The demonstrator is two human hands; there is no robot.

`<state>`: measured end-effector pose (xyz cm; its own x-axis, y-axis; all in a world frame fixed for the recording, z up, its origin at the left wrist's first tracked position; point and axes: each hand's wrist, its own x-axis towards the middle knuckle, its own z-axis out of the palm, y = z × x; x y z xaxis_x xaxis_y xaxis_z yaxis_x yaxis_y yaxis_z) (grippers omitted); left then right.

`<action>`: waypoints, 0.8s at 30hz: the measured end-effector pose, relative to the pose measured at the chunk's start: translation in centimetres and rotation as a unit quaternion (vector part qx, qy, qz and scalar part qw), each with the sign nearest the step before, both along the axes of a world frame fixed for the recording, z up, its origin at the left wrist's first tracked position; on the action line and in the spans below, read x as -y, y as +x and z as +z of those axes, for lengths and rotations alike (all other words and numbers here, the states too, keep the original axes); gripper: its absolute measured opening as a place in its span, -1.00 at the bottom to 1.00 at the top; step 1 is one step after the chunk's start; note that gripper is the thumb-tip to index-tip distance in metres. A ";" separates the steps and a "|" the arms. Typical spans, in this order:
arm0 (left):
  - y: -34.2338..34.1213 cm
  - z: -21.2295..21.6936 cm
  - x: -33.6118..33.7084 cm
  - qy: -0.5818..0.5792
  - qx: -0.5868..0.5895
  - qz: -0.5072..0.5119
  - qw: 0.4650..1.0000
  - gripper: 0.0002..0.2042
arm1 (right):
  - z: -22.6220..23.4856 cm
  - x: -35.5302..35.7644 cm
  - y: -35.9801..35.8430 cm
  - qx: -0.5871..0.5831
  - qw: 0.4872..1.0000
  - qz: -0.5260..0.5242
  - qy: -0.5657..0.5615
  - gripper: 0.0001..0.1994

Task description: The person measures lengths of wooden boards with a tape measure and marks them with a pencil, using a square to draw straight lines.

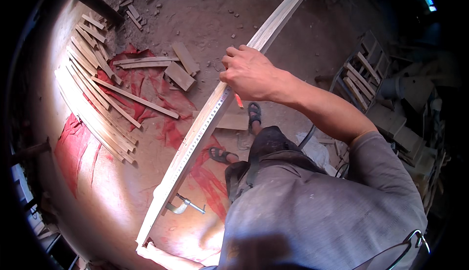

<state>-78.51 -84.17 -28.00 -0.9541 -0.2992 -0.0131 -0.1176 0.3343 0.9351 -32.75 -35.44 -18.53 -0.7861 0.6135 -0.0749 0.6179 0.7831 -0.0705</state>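
A long pale wooden beam (273, 25) runs slantwise from the lower left to the top right. Along its side lies the marked blade of a tape measure (207, 118), which disappears under my right hand (249, 72). That hand is closed over the beam and the tape, and hides the tape's case if it is there. Out from beneath it sticks a short red pencil-like piece (238, 101). At the beam's near end my left hand (149, 251) is closed round the tip, its fingers partly washed out by bright light. A metal G-clamp (181, 205) sits against the beam's underside.
Many wooden strips (105, 99) lie on red sheeting (73, 145) at the left, with flat offcuts (181, 76) nearby. A dark post (93, 1) stands at the far left. Stacked wood and a rack (364, 77) are on the right. Small scraps dot the dirt floor.
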 end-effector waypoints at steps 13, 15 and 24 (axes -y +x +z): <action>1.3 -1.3 -4.2 0.039 0.009 -0.050 0.998 -0.86 | -0.9 0.2 0.6 -0.009 1.000 0.001 0.000 -0.84; 2.1 -1.8 -7.0 0.059 0.017 -0.071 0.996 -0.86 | -1.0 0.6 1.1 -0.042 0.999 0.006 0.021 -0.84; 9.2 -1.8 -21.6 0.141 0.025 -0.193 0.971 -0.87 | -3.5 4.4 6.7 -0.264 0.962 0.038 -0.065 -0.93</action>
<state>-69.27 -62.53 -29.80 -0.9905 0.1027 -0.0914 -0.0817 0.0949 0.9921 -26.06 -39.89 -22.06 -0.7779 0.5653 0.2745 0.4103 0.7877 -0.4596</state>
